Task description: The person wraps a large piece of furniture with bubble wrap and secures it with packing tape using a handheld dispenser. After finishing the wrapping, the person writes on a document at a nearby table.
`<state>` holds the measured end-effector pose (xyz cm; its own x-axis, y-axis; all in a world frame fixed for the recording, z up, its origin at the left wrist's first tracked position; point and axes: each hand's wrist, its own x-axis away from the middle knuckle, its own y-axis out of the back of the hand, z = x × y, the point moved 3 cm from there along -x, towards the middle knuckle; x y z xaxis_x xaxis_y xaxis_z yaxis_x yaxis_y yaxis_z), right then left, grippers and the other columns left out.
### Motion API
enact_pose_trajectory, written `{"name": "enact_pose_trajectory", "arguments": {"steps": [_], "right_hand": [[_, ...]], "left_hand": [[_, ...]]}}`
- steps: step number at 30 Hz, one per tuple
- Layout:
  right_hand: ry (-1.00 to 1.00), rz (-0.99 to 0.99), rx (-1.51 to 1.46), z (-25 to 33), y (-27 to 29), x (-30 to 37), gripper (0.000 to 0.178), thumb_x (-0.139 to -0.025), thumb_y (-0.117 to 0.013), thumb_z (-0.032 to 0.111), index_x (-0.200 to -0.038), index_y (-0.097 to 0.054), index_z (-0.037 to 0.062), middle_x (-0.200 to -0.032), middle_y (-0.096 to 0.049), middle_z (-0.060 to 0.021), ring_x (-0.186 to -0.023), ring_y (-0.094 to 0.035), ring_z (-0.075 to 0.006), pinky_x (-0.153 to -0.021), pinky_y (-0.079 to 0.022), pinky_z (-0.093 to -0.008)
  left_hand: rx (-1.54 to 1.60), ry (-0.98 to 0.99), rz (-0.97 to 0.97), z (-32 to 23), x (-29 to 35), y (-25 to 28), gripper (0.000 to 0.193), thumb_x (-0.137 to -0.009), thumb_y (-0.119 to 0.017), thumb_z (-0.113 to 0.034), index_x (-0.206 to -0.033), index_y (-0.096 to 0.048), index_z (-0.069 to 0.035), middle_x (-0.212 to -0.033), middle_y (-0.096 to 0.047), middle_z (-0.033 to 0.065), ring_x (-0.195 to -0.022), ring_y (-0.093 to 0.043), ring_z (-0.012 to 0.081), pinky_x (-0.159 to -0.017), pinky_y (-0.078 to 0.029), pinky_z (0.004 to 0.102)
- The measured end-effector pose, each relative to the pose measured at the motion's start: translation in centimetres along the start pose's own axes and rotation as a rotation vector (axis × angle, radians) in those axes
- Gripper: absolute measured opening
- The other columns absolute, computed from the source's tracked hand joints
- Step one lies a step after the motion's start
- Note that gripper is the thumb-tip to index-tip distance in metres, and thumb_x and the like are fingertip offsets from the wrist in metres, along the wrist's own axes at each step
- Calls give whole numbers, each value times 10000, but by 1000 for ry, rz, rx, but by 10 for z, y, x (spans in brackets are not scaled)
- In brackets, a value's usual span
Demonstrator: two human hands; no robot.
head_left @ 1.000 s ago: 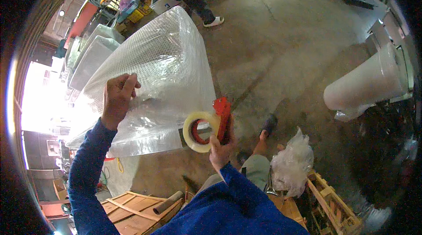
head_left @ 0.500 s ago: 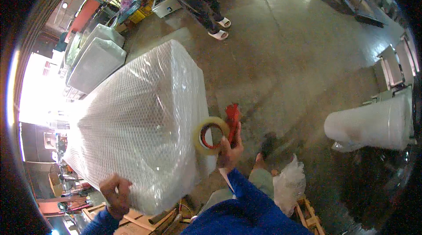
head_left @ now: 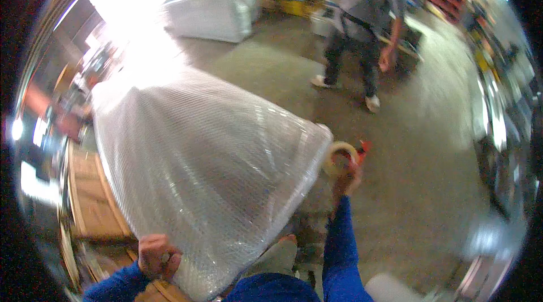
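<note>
Package (head_left: 209,160), bubble-wrapped, in front of you; tape dispenser (head_left: 363,148) just off its right corner.

Changed within the last half second: your view has swung, bringing the co-worker (head_left: 362,25) nearer mid-view, and the dispenser now sits by that corner rather than along the side, putting the roll (head_left: 328,159) within reach of the edge. Right hand (head_left: 348,180): yours, clasping the dispenser; contact with the package cannot be told. Left hand (head_left: 159,255): fingers curled at the near-left edge; whether they pinch anything, cannot tell. Room: floor (head_left: 418,189) open rightward; crate (head_left: 96,194) crowds the left edge.
</note>
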<state>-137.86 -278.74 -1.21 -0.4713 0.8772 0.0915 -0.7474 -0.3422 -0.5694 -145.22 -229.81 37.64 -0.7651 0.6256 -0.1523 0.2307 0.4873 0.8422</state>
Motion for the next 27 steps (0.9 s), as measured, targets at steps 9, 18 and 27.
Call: {"name": "enact_pose_trajectory", "arguments": {"steps": [9, 18, 27], "right_hand": [[14, 547, 217, -6, -58, -99, 539, -908, -671, 139, -1402, -519, -16, -1132, -666, -48, -858, -607, -104, -714, -486, -219], [-187, 519, 750, 65, -41, -131, 715, -828, -716, 104, -1470, -422, -10, -1039, -641, -39, -783, -572, -92, -680, -484, -242], [-502, 467, 689, 44, -67, -205, 739, -831, -700, 66, -1500, -389, 28, -1034, -614, -13, -648, -488, -56, -534, -417, -221]], "left_hand": [[-300, 372, 123, -10, -89, -25, 669, -871, -656, -471, -1384, -503, -70, -1358, -537, 201, -1257, -526, 349, -1063, -378, 517], [-295, 118, 237, 8, -257, -169, 786, -926, -502, -600, -1522, -341, -114, -1608, -222, 192, -1492, -209, 353, -1199, -135, 560], [-346, 431, 181, -19, -333, -211, 711, -896, -556, -569, -1455, -464, -139, -1561, -357, 133, -1445, -325, 333, -1188, -188, 540]]}}
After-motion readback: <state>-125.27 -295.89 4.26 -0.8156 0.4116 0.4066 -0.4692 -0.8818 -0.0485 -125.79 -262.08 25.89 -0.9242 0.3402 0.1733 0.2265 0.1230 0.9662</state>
